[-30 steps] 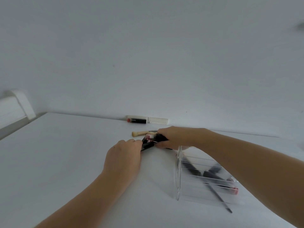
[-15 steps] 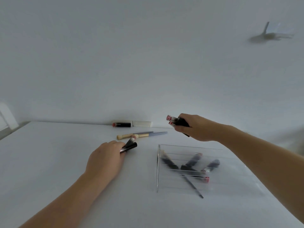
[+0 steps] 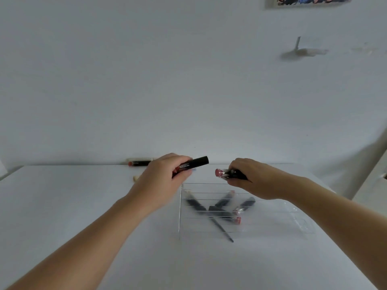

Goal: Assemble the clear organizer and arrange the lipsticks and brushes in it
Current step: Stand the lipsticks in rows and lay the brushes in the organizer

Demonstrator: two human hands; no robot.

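A clear organizer (image 3: pixel 272 222) lies on the white table (image 3: pixel 62 216), with several dark lipsticks (image 3: pixel 225 212) and a thin brush (image 3: pixel 222 229) inside. My left hand (image 3: pixel 161 181) grips a black lipstick tube (image 3: pixel 196 163) above the organizer's far left corner. My right hand (image 3: pixel 249 178) holds dark lipsticks with pink ends (image 3: pixel 225 173) over the organizer's far edge. Another lipstick (image 3: pixel 139 163) lies by the wall. A pale brush handle end (image 3: pixel 135 178) peeks out left of my left hand.
The wall rises directly behind the table's far edge. A small white object (image 3: pixel 303 52) is fixed high on the wall at the right, and a picture's lower edge (image 3: pixel 307 1) shows at the top. White furniture (image 3: pixel 374 181) stands to the right.
My left hand lifted from the table with a black lipstick and moved right, toward the organizer. My right hand stayed above the organizer's far edge with its lipsticks. The camera tilted.
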